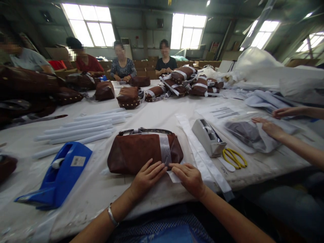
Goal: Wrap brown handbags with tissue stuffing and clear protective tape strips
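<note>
A brown leather handbag point(136, 153) lies on its side on the white-covered table in front of me, its strap along the far edge. A pale translucent strip point(165, 148) wraps around its right part. My left hand point(151, 177) rests with fingers stretched flat on the bag's lower front, the fingertips at the strip. Close beside it, my right hand point(188, 177) has its fingers curled together at the bag's lower right edge. A loose white end point(175, 177) of the strip sticks out under those fingers.
Left stands a blue tape dispenser point(64, 175), below several white rolled strips point(81, 131). To the right are a grey tape dispenser point(209, 138), yellow-handled scissors point(235, 158) and a co-worker's hands point(272, 126) on a bagged grey item point(243, 131). Wrapped handbags point(181, 81) are piled farther back.
</note>
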The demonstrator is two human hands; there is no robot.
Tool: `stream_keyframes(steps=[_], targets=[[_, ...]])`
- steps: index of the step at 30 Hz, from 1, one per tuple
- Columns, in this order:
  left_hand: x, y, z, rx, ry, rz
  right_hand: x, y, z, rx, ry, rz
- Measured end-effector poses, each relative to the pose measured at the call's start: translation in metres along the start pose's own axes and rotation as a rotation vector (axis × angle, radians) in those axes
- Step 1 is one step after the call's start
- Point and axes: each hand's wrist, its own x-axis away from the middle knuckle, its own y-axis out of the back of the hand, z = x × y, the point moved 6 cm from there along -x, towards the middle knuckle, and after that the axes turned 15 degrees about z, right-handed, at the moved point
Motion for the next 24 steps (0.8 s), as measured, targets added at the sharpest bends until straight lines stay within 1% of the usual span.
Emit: stream_keyframes(steps=[4, 9, 13, 16, 19, 24], targets=[[-0.001, 0.002, -0.001, 0.022, 0.001, 0.009, -0.004, -0.004, -0.003, 0.008, 0.002, 0.028], [-0.004, 0.009, -0.002, 0.043, 0.025, -0.067, -0.015, -0.007, -0.01, 0.018, -0.036, 0.059], [-0.004, 0.006, -0.002, 0.043, 0.063, -0.027, -0.02, -0.008, -0.017, -0.053, -0.115, 0.059], [-0.003, 0.003, -0.002, 0.043, 0.09, 0.016, -0.023, -0.012, -0.022, -0.114, -0.179, 0.091], [-0.001, 0.002, -0.002, 0.047, 0.089, 0.013, -0.025, -0.016, -0.027, -0.15, -0.236, 0.112], [0.0, -0.002, -0.003, 0.021, 0.08, 0.011, -0.029, -0.021, -0.029, -0.151, -0.252, 0.107]])
